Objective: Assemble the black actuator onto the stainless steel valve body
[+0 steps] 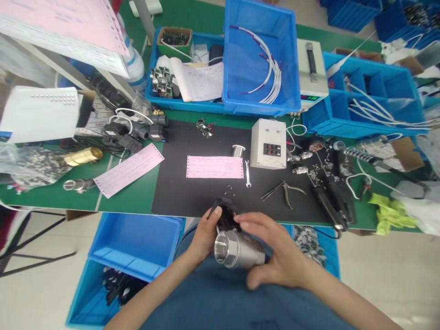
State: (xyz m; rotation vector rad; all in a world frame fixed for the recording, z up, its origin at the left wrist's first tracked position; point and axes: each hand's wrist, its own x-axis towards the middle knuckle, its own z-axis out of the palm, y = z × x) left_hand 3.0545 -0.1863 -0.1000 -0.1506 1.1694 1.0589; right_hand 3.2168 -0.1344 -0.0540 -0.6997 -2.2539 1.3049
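Head view: at about six o'clock, low over the person's lap, both hands meet on one assembly. The left hand [205, 230] curls its fingers round a black box-shaped part [225, 214], thumb on its top edge, gripping it firmly. The right hand [275, 254] cups a silver metal fitting [237, 250] from the right side; its fingers are loosely bent, the index finger stretched forward onto the black part and the thumb under the fitting's body. The fitting's threaded mouth faces the camera.

The black part sits right on top of the fitting, touching it, so the two look already brought together. Whether they are fastened cannot be told; the joint is hidden by fingers.

On the black mat [192, 192] at twelve o'clock lie a pink slip [215, 167], a small wrench [247, 173] just beside it, and pliers [287, 190] at one o'clock, none in hand. Tiny screws near the slip lie loose, so tightening likely remains.
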